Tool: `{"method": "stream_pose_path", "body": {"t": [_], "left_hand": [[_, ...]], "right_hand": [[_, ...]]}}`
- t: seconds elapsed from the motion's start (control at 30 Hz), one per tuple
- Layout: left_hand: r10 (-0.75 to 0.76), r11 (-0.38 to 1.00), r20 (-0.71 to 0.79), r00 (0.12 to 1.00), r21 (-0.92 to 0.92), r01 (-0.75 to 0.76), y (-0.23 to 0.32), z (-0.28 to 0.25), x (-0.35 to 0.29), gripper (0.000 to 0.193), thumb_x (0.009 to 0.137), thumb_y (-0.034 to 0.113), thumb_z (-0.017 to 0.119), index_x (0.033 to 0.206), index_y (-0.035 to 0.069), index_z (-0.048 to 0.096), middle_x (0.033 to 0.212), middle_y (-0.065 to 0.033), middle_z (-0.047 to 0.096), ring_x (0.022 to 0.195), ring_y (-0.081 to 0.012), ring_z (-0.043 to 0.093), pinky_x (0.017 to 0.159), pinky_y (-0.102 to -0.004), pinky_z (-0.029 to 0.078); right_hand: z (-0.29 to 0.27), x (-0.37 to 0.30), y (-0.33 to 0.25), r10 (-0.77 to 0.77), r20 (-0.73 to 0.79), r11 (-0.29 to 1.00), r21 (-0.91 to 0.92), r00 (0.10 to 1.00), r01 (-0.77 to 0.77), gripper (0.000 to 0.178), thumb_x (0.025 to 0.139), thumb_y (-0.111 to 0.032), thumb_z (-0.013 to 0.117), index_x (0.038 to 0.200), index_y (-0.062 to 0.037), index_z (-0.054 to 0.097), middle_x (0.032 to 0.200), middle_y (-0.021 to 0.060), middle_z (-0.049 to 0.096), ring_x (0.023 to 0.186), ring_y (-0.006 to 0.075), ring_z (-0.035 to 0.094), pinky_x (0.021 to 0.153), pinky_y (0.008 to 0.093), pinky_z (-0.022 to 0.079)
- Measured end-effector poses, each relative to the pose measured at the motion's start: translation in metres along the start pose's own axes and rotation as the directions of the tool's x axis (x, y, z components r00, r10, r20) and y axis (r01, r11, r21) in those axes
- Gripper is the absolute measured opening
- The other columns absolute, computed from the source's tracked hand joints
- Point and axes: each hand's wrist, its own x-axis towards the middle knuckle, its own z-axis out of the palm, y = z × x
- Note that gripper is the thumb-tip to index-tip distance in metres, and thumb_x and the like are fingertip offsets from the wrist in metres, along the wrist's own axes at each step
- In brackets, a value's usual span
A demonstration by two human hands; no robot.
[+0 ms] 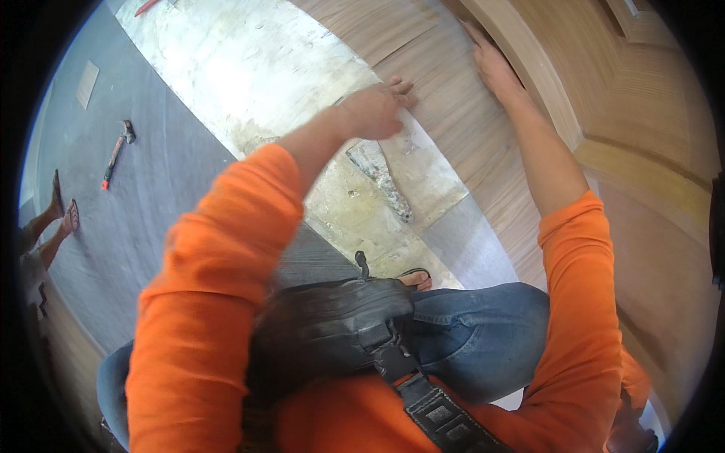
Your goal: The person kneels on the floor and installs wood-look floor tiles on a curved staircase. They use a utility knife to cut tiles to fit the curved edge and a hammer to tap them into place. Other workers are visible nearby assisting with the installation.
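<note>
My left hand [374, 111] is over the edge of the wood-look floor planks [468, 128], its fingers stretched apart and slightly blurred by motion. Whether it presses on the planks I cannot tell. Farther to the right, my right hand [496, 66] lies on the planks beside the base of a wooden frame [540, 72], a finger stretched forward; its other fingers are partly hidden. Just below my left hand, a flat scraper-like tool [381, 180], crusted with dried residue, rests on the bare pale subfloor [332, 185]. Neither hand shows anything in its grip.
On the grey floor [181, 204] at left lie a hammer [116, 156] with red on its handle and a pale flat piece [87, 84]. Another person's feet [69, 215] show at far left. A red object [145, 7] lies at the top. A black bag [325, 321] hangs over my lap.
</note>
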Motion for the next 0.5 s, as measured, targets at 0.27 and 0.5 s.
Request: {"method": "stream_pose_path", "body": {"t": [0.27,0.5], "left_hand": [[-0.191,0.946,0.099,0.977,0.283,0.157,-0.135,-0.108,-0.189,0.049,0.092,0.011,0.058,0.141,0.012,0.053,0.134,-0.0159,0.060,0.122,-0.0308,0.057,0.106,-0.0442,0.043],[-0.559,0.814,0.164,0.813,0.295,0.500,-0.099,-0.129,-0.377,0.046,0.091,0.003,0.061,0.136,0.008,0.056,0.126,-0.0152,0.066,0.118,-0.0298,0.062,0.103,-0.0434,0.047]], "right_hand": [[-0.019,-0.011,0.024,-0.223,0.094,0.938,-0.250,0.970,0.240,0.050,0.106,-0.022,0.025,0.149,-0.0021,0.040,0.157,0.0068,0.036,0.147,0.0318,0.026,0.124,0.0543,0.008],[0.012,0.006,0.001,-0.088,0.069,0.939,-0.329,0.994,0.106,0.049,0.104,-0.025,0.035,0.148,-0.0068,0.044,0.156,0.0065,0.039,0.147,0.0316,0.028,0.124,0.0559,0.008]]}}
